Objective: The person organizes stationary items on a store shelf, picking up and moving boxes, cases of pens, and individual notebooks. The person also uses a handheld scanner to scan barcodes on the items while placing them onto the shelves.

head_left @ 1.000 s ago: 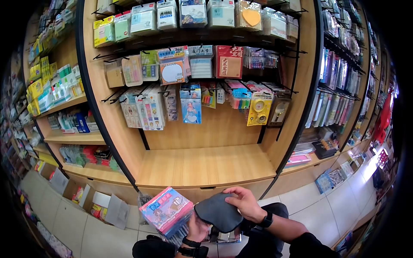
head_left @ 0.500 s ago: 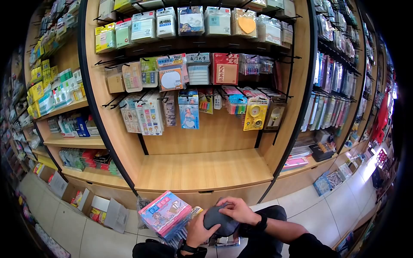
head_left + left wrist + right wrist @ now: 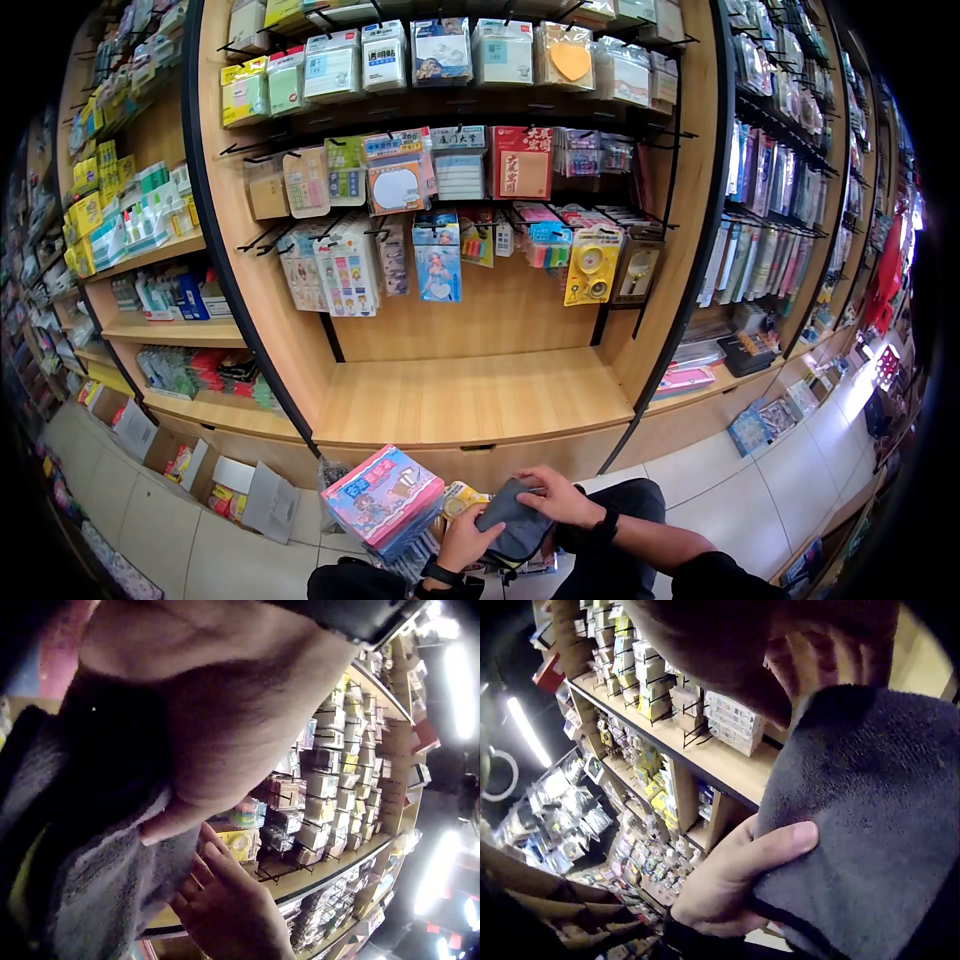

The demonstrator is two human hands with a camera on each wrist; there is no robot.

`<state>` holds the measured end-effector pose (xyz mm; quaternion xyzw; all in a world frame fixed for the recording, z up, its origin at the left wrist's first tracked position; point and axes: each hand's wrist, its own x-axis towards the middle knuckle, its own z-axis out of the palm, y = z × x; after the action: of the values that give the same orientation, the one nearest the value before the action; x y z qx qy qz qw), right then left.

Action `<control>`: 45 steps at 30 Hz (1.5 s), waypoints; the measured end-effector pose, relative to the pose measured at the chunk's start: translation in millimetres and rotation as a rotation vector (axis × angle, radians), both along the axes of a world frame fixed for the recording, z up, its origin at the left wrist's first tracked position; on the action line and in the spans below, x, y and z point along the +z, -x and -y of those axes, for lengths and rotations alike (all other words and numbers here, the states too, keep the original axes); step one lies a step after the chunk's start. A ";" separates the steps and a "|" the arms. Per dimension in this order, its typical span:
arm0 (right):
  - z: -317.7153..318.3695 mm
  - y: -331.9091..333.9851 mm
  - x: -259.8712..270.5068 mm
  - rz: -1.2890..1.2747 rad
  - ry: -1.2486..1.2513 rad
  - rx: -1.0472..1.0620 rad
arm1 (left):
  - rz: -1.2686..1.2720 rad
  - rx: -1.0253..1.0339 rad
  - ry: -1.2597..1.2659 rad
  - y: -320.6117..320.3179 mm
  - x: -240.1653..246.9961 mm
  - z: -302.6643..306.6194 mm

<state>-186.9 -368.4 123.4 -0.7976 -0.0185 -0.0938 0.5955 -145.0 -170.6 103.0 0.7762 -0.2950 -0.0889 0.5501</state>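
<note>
Both hands are on a dark grey, soft-surfaced folded cloth (image 3: pixel 516 522), low in front of the person's knees. My left hand (image 3: pixel 464 540) grips its left side, the thumb laid flat across the top face; the right wrist view shows that thumb (image 3: pixel 787 844) pressed on the cloth. At the upper right edge, my right hand (image 3: pixel 562 497) holds the cloth, its fingers partly behind the edge in the right wrist view. Close beside the left hand is a pink and blue stack of boxes (image 3: pixel 388 490). A yellow package (image 3: pixel 462 498) shows just behind the cloth.
Ahead stands a wooden shelf (image 3: pixel 480 395) beneath hooks of hanging stationery packs (image 3: pixel 437 262). Black uprights (image 3: pixel 680 290) border the bay. On the tiled floor at left lie opened cartons (image 3: pixel 270 500). A blue package (image 3: pixel 748 432) rests on the floor at right.
The cloth was wider and held up in the right hand; the left hand has come onto its top face. It now lies lower and flatter, and more of the yellow package shows.
</note>
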 end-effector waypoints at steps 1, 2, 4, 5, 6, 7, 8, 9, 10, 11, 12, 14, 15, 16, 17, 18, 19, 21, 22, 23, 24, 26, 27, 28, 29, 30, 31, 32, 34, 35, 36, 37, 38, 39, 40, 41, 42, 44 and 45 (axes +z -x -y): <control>-3.2 4.0 6.5 0.003 0.001 0.000 | 0.003 0.000 0.001 -2.3 -11.7 1.4; -9.0 13.3 15.9 0.119 0.273 -0.125 | -0.090 0.046 0.077 -6.7 -31.6 3.2; -16.5 23.9 24.7 0.235 0.544 -0.249 | -0.185 0.094 0.152 -15.5 -43.5 7.0; -19.5 28.6 23.6 0.206 0.544 -0.099 | -0.305 0.173 0.249 -19.0 -50.0 7.8; -22.1 33.5 19.7 0.173 0.539 0.047 | -0.428 0.249 0.341 -17.5 -47.4 8.7; -27.0 36.5 12.3 0.185 0.583 0.084 | -0.522 0.272 0.421 -13.8 -38.5 10.4; -29.2 34.2 5.2 0.194 0.637 0.135 | -0.528 0.261 0.409 -12.3 -40.7 12.7; -33.5 33.6 2.9 0.172 0.608 0.132 | -0.572 0.268 0.506 -11.7 -43.7 15.6; -37.9 33.0 0.9 0.149 0.580 0.127 | -0.618 0.274 0.603 -10.6 -46.5 18.4; -40.0 30.8 -4.1 0.109 0.574 0.151 | -0.651 0.251 0.605 -9.6 -48.9 20.2; -40.7 29.3 -9.3 0.065 0.569 0.173 | -0.665 0.225 0.590 -7.8 -50.4 22.1; -42.8 28.3 -11.7 0.030 0.555 0.174 | -0.728 0.196 0.682 -4.7 -50.9 23.3; -43.7 28.9 -11.2 0.028 0.558 0.171 | -0.748 0.200 0.683 -2.3 -45.4 22.6; -44.4 28.8 -8.9 0.027 0.561 0.172 | -0.766 0.207 0.686 -1.8 -40.7 22.3; -45.3 30.6 -5.2 -0.003 0.572 0.148 | -0.806 0.209 0.698 -3.7 -45.6 22.0; -46.3 31.4 -6.4 -0.015 0.570 0.127 | -0.846 0.212 0.710 -4.5 -50.1 20.9; -45.7 32.0 -7.2 -0.028 0.641 0.119 | -0.837 0.202 0.685 -4.7 -53.5 20.4; -48.9 33.3 -9.9 -0.050 0.848 0.084 | -0.825 0.212 0.699 -3.9 -53.2 21.8; -49.5 33.5 -13.5 0.044 0.888 0.066 | -0.826 0.206 0.729 -3.3 -49.8 21.6; -49.0 35.2 -14.9 0.069 0.918 0.064 | -0.857 0.222 0.729 -4.3 -47.3 20.9; -50.1 36.4 -9.9 0.095 0.946 0.065 | -0.909 0.233 0.776 -6.4 -43.6 20.3; -48.2 34.6 -12.1 0.113 0.928 0.074 | -0.978 0.248 0.671 -4.0 -34.0 14.3; -46.7 33.8 -13.2 0.141 0.913 0.086 | -0.985 0.247 0.665 -3.2 -32.3 14.6; -45.0 32.2 -13.6 0.135 0.910 0.082 | -1.006 0.200 0.707 -3.3 -31.5 15.0; -42.8 30.6 -13.3 0.057 0.864 0.092 | -1.027 0.153 0.750 -3.1 -30.0 15.8; -41.2 29.7 -12.8 -0.021 0.816 0.105 | -1.031 0.153 0.745 -2.1 -25.3 16.3; -40.0 30.0 -11.7 0.078 0.663 0.030 | -1.093 0.092 0.791 -0.9 -19.5 16.7; -35.8 27.9 -13.1 0.074 0.658 0.032 | -1.155 0.033 0.836 0.2 -17.7 15.7; -24.6 23.2 -21.0 -0.073 0.251 -0.037 | -1.170 -0.034 0.794 -4.2 -24.0 8.7; -15.4 20.6 -24.4 -0.305 -0.078 -0.064 | -1.163 -0.049 0.767 -3.8 -24.5 5.5; -4.0 18.8 -23.9 -0.538 -0.410 -0.094 | -1.158 -0.065 0.734 -5.0 -16.9 4.5; 5.6 20.4 -24.9 -0.517 -0.543 -0.138 | -1.139 -0.075 0.714 -5.6 -18.6 1.8; 16.5 20.6 -22.9 -0.491 -0.670 -0.183 | -1.114 -0.089 0.699 -8.0 -21.9 -0.6; 27.5 20.0 -10.7 -0.474 -0.646 -0.243 | -1.104 -0.087 0.693 -8.4 -22.7 -3.7; 39.7 19.9 0.9 -0.456 -0.618 -0.300 | -1.107 -0.059 0.694 -7.7 -21.7 -7.6; 62.8 14.6 -12.8 -0.407 -0.583 -0.355 | -1.072 -0.077 0.672 -8.6 -20.3 -10.7; 87.3 8.0 -25.2 -0.353 -0.545 -0.415 | -1.036 -0.102 0.649 -9.5 -19.2 -12.3; 111.6 3.2 25.7 -0.220 -0.193 -0.538 | -1.033 -0.098 0.666 -10.3 -20.0 -17.6; 126.2 1.1 38.0 -0.059 0.136 -0.635 | -1.014 -0.100 0.664 -12.1 -21.3 -20.6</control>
<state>-188.1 -494.7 161.4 -0.8038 0.2422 -0.2503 0.4823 -132.9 -150.0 81.8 0.4089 -0.0442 -0.3767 0.8300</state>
